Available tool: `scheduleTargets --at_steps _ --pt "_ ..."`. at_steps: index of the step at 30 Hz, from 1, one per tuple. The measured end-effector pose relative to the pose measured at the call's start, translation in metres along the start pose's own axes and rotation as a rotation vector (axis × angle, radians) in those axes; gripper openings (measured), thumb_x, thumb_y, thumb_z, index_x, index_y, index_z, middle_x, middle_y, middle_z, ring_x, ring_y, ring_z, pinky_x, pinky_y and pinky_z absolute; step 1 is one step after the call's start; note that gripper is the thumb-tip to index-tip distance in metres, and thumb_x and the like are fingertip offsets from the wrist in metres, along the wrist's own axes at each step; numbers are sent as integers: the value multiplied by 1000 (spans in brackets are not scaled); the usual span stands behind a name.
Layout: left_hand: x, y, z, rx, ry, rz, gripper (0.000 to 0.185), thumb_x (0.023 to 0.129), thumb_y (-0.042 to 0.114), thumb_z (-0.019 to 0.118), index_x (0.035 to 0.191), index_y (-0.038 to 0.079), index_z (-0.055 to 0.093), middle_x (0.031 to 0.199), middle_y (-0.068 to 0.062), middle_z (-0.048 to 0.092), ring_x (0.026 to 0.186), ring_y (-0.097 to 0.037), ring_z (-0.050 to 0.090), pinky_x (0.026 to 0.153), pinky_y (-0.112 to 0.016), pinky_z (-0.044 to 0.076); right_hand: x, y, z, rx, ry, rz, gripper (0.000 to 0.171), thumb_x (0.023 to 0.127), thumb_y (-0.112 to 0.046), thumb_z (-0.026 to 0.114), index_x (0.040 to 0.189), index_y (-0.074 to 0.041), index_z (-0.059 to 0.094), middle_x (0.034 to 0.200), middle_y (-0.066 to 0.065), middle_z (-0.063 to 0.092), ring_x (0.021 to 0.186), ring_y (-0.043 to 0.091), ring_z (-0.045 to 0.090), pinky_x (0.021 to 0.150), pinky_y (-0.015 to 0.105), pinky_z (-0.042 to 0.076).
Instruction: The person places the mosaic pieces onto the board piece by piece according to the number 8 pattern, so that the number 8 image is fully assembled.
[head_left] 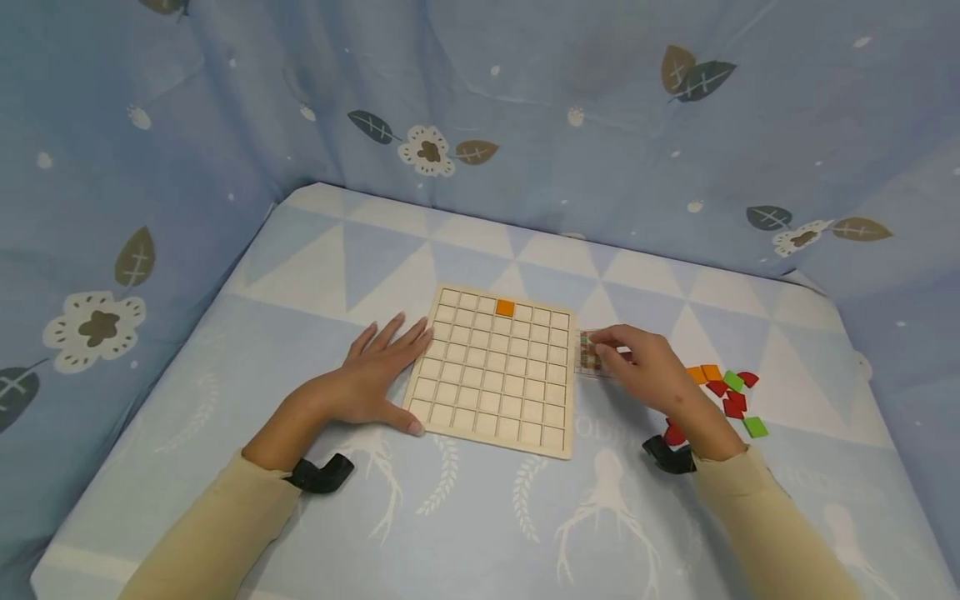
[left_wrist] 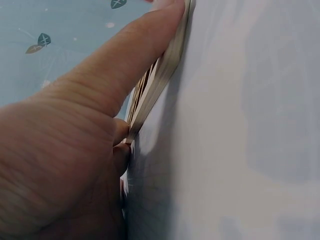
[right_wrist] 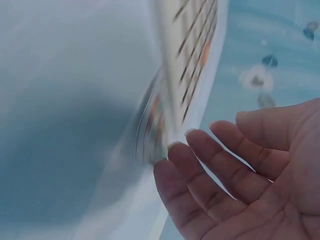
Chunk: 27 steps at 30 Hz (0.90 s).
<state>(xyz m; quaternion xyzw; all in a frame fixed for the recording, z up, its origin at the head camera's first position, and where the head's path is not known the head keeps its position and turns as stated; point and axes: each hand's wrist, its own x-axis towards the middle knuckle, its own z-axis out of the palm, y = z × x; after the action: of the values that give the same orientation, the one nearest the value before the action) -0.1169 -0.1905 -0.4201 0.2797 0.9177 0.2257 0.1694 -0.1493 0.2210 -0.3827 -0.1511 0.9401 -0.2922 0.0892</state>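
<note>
Your left hand point(head_left: 372, 379) lies flat with fingers spread, holding nothing, fingertips and thumb pressed against the left edge of the one wooden grid board point(head_left: 495, 379) in the middle of the table point(head_left: 315, 250). That board has a single orange tile point(head_left: 505, 307) sitting in its top row. Just off the board's right edge there's one small pattern card point(head_left: 587, 357), and your right hand point(head_left: 645, 367) has relaxed, slightly bent fingers touching it, not gripping. Further right sits the loose pile of tiles point(head_left: 726, 392): roughly two orange, two green, about five red.
</note>
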Motion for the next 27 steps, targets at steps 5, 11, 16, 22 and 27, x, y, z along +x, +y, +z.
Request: scheduleTargets --at_steps 5,11,16,22,27 --pt "0 1 0 -7 -4 -6 124 68 69 73 156 15 5 162 -1 -4 146 -29 -14 112 -55 -9 -27 31 -17 -75 95 63 30 99 -24 54 124 -9 61 118 9 61 95 27 57 79 46 51" --pt "0 1 0 1 -6 -10 124 68 69 74 156 15 6 162 -2 -4 146 -30 -14 112 -55 -8 -47 57 -32 -137 82 161 35 98 -24 57 126 -3 59 120 16 57 96 29 57 78 48 51" --pt "-1 -1 0 13 -4 -4 123 69 69 72 156 14 5 162 -1 -5 146 -30 -14 112 -55 -8 -45 76 -27 -192 61 134 35 91 -21 68 120 -4 63 113 16 57 92 29 53 78 47 49" --pt "0 -1 1 21 1 -4 124 69 69 73 156 15 4 162 1 -6 146 -29 -15 112 -54 -9 -42 85 -26 -141 55 149 31 91 -23 68 116 -7 61 111 14 57 94 29 53 79 47 49" --pt "1 -1 2 23 2 -3 124 68 70 72 156 16 4 162 1 -6 146 -28 -16 112 -54 -9 -41 83 -30 -89 -21 208 36 93 -31 66 114 -4 57 104 13 57 92 28 53 78 42 50"
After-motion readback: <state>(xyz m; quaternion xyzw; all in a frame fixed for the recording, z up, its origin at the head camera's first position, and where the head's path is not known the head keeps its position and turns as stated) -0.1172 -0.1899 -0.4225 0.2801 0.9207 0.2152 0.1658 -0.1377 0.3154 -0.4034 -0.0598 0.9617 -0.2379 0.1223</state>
